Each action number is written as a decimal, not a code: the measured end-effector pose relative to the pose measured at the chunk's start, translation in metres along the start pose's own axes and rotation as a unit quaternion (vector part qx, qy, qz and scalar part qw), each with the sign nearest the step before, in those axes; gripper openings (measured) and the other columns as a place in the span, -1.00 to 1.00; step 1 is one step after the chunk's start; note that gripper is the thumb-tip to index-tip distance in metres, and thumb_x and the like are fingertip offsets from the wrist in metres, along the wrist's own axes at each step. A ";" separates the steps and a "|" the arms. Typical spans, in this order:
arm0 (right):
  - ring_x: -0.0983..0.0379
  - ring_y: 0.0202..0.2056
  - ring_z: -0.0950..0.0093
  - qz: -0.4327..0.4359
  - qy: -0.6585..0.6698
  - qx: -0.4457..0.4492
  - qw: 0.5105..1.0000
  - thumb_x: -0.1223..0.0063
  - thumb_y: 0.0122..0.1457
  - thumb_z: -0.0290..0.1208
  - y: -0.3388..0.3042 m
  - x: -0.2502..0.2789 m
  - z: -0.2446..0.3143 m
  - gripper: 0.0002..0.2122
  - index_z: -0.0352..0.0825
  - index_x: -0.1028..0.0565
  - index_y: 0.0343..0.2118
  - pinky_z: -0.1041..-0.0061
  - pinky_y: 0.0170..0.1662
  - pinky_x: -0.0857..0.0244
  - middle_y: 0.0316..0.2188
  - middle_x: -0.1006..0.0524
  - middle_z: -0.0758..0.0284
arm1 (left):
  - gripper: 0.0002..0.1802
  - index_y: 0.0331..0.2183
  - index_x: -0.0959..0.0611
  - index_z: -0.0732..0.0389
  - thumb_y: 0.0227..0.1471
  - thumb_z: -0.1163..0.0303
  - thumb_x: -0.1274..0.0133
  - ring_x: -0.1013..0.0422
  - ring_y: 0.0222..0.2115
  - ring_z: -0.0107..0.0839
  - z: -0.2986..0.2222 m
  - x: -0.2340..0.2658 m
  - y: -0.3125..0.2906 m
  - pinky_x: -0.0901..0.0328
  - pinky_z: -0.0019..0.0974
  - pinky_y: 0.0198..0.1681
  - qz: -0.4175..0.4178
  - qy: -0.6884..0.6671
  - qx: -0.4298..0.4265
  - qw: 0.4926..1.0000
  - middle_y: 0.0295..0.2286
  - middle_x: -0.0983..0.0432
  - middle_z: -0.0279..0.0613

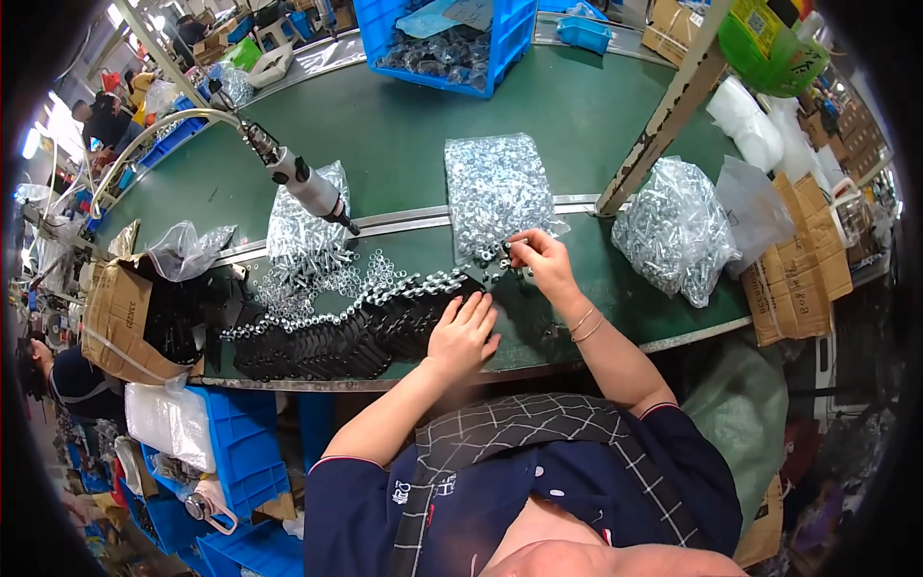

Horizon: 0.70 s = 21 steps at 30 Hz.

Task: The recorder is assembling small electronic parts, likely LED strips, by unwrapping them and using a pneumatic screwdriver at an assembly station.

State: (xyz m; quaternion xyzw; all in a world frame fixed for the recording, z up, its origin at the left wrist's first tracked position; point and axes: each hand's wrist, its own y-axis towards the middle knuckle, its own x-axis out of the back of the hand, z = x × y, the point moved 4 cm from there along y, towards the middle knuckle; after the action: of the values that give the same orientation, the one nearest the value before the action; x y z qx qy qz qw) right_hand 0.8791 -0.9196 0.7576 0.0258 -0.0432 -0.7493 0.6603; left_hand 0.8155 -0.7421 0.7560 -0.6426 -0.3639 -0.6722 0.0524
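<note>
No clue if the right hand (pixel 545 266) holds anything
too tiny tbh, plus top edge chops the blue crate (pixel 512 46)

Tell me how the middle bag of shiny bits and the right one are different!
The middle bag looks flatter and squarish; the right bag is rounder and lumpy. The middle bag lies close to the right hand; the right bag lies farther away. Both are see-through plastic, full of silvery metal pieces.

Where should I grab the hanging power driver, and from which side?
Probably the middle of its grey barrel, coming from the near right side with the left hand: that stretch is cylindrical and looks unobstructed, while the hose leads to its upper end and the dark tip slants down rightward.
</note>
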 end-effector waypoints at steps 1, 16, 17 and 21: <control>-0.43 -0.51 0.60 0.008 0.030 -0.024 0.999 -0.02 0.10 -0.51 0.001 -0.003 0.001 -0.90 -0.40 -0.47 -0.33 0.63 -0.40 -0.32 -0.52 -0.49 0.37 | -0.61 -0.27 -0.57 0.20 -0.13 0.15 -0.06 -0.28 -0.01 -0.29 0.005 0.001 -0.003 -0.09 -0.13 0.09 0.001 0.010 0.008 1.000 -0.11 -0.43 -0.15; -0.46 -0.51 0.56 -0.018 0.206 -0.076 0.975 -0.03 0.09 -0.47 -0.018 -0.035 0.019 -0.86 -0.43 -0.45 -0.33 0.60 -0.42 -0.36 -0.51 -0.49 0.31 | -0.62 -0.25 -0.57 0.18 -0.13 0.18 -0.08 -0.28 -0.01 -0.27 0.028 0.016 -0.009 -0.03 0.00 0.11 0.003 0.007 -0.030 1.000 -0.12 -0.42 -0.15; -0.47 -0.52 0.55 -0.023 0.197 -0.078 0.977 -0.03 0.08 -0.48 -0.016 -0.042 0.017 -0.86 -0.43 -0.45 -0.34 0.59 -0.43 -0.37 -0.52 -0.49 0.30 | -0.62 -0.24 -0.57 0.18 -0.13 0.20 -0.08 -0.27 -0.01 -0.26 0.026 0.015 -0.011 -0.02 0.02 0.12 -0.002 0.002 -0.001 1.000 -0.13 -0.42 -0.15; -0.46 -0.54 0.56 0.029 0.219 -0.111 0.969 -0.03 0.09 -0.47 -0.014 -0.077 -0.003 -0.88 -0.41 -0.43 -0.36 0.60 -0.47 -0.36 -0.53 -0.49 0.31 | -0.67 -0.29 -0.57 0.23 -0.14 0.27 -0.08 -0.30 -0.06 -0.17 0.024 0.013 -0.029 -0.06 0.06 0.08 -0.013 0.034 0.011 0.999 -0.18 -0.44 -0.07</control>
State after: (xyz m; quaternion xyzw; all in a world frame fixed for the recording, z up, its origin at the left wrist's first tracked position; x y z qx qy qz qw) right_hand 0.8751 -0.8416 0.7522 0.1145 0.1857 -0.7059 0.6739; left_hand 0.8179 -0.7028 0.7531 -0.6137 -0.3774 -0.6906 0.0633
